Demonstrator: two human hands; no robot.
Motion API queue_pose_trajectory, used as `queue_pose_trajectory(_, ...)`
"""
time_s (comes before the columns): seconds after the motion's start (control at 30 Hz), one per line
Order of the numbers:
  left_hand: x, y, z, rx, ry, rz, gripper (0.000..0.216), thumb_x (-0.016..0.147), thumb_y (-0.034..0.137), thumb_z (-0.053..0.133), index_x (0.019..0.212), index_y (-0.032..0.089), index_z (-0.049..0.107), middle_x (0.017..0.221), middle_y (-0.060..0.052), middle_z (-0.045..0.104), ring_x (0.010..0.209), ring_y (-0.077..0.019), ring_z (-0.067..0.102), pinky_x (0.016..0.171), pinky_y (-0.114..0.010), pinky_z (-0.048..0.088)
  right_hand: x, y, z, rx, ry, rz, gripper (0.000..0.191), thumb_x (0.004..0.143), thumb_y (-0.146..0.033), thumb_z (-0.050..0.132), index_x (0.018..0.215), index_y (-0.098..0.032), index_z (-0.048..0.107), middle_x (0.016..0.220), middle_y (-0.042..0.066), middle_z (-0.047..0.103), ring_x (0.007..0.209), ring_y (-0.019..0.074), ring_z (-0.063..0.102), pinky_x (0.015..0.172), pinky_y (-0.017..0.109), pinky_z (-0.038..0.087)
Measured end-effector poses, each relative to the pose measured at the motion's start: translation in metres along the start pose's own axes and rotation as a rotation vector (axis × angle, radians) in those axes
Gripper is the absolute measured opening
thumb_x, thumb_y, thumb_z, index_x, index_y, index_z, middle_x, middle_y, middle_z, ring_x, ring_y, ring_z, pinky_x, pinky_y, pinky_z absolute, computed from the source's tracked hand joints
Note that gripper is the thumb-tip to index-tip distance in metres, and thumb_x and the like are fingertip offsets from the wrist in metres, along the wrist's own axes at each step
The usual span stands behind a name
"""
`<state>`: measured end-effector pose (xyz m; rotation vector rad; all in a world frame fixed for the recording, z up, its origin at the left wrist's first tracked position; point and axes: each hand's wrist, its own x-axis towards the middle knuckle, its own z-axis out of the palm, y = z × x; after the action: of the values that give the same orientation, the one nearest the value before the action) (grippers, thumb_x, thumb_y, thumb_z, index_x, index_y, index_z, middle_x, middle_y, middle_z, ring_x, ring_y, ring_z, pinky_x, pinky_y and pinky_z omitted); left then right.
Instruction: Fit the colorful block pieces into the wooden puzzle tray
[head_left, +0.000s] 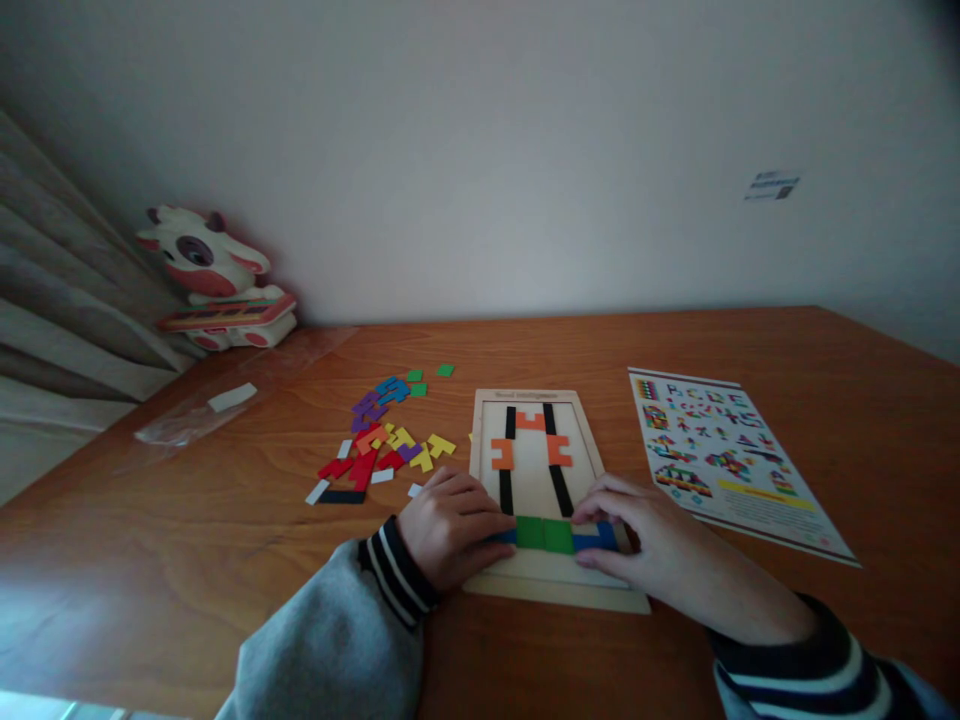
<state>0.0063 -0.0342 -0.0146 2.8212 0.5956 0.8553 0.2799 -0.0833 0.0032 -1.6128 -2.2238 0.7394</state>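
A wooden puzzle board (480,420) lies in front of me with a row of flat pieces across its lower part. In the row's middle, two green squares (544,534) sit side by side. My left hand (457,525) has its fingertips and thumb on a blue piece (507,537) at the row's left end, mostly covered. Thumb and fingers of my right hand (626,525) close around another blue piece (598,538) at the right end. Above the row, black strips (555,480) form two lines, with orange notched pieces (531,421) between and beside them.
Left of the board lies a loose heap of coloured pieces (364,465). A printed pattern sheet (735,450) is on the right. Clear plastic wrapping (180,425) and a cow-shaped toy keyboard (225,290) are at the back left, near a curtain (67,300).
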Motion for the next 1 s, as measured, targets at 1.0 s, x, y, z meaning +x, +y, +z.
queue_pose_trajectory(1.0, 0.0028, 0.0039, 0.0035, -0.001, 0.046, 0.036, 0.012, 0.089, 0.032, 0.065, 0.09, 0.021, 0.07, 0.082, 0.0, 0.074, 0.078, -0.0151, 0.063, 0.075, -0.031, 0.043, 0.0017, 0.0015, 0.0047, 0.041, -0.02, -0.022, 0.014, 0.081, -0.037, 0.071, 0.085, -0.024, 0.068, 0.087, 0.001, 0.066, 0.078, 0.0171, 0.062, 0.071, 0.03, 0.047)
